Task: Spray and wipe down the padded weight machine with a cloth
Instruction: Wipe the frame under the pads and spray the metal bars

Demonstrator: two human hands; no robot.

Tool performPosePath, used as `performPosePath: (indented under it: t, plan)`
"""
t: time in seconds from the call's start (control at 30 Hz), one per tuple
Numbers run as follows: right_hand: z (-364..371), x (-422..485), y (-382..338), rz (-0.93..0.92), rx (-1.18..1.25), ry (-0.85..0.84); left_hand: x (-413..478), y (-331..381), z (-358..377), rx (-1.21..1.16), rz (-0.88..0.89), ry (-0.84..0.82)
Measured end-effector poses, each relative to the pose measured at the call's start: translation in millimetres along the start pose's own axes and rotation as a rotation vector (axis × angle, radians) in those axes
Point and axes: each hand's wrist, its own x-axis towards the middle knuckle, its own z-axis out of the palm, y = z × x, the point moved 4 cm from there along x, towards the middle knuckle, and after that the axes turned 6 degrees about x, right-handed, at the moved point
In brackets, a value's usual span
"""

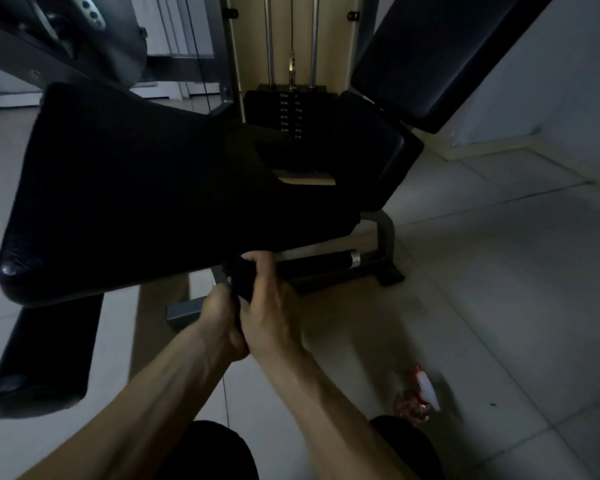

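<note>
One blurred red-and-white spray bottle [417, 396] is spotted nearest, down on the tiled floor [499, 271] by the right knee, held by nobody; whether it stands or lies cannot be told. Just ahead, a dark cloth [240, 277] is bunched between both hands: the left hand [219, 318] is curled round its lower end, the right hand [271, 306] is wrapped over its top. The cloth is held right at the near edge of the seat pad [118, 185], touching or nearly so. The pad's long axis runs from near-left to far-right, so its broad top lies ahead and left of the grip, and the right hand is judged the nearer for the wipe. Beyond, the weight stack [291, 109] and tilted back pad [447, 53] are seen.
</note>
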Motion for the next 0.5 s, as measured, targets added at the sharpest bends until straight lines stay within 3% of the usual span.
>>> performPosePath:
  t: [0.13,0.27,0.33,0.43,0.5]
  plan:
    - [-39,-14,29,0.16,0.243,0.036,-2,-9,7,0.046,-0.054,-0.217]
    - [-93,-22,64,0.403,0.521,-0.216,10,-29,53,0.283,-0.1,-0.341]
    - [-129,-32,90,0.485,0.607,-0.259,22,-51,82,0.394,-0.158,-0.381]
    - [-185,-59,162,0.726,0.533,0.024,49,-83,106,0.545,-0.224,-0.343]
    - [-216,-91,218,0.887,0.234,0.178,63,-107,116,0.588,-0.269,-0.323]
